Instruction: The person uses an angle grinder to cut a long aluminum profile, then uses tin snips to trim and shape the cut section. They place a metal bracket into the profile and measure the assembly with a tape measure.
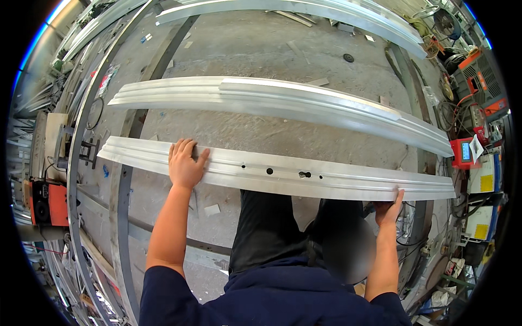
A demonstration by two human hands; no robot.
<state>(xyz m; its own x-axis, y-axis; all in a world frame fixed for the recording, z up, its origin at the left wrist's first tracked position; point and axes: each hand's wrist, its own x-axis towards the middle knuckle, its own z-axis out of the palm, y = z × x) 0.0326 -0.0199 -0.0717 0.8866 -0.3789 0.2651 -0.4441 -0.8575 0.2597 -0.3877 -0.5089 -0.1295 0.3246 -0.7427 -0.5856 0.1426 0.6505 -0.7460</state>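
Note:
A long silvery metal profile [348, 176] with grooves along its length lies across the frame rails in front of me. Several holes of different shapes are cut near its middle. My left hand [186, 163] rests over its left part, fingers over the far edge and thumb apart on the face. At the right part, my right hand [390, 209] grips the near edge, thumb on top and the other fingers hidden beneath. Beyond it, a second pair of stacked metal profiles [304, 98] spans the same rails, touched by neither hand.
More profiles [293, 8] lie at the far end. Steel rails [120, 217] run lengthwise at left and right. A red device with a screen [464, 153] sits by the right ends. An orange-and-grey machine [481, 81] stands far right, a red-and-black unit [50, 204] at left. Scraps litter the floor.

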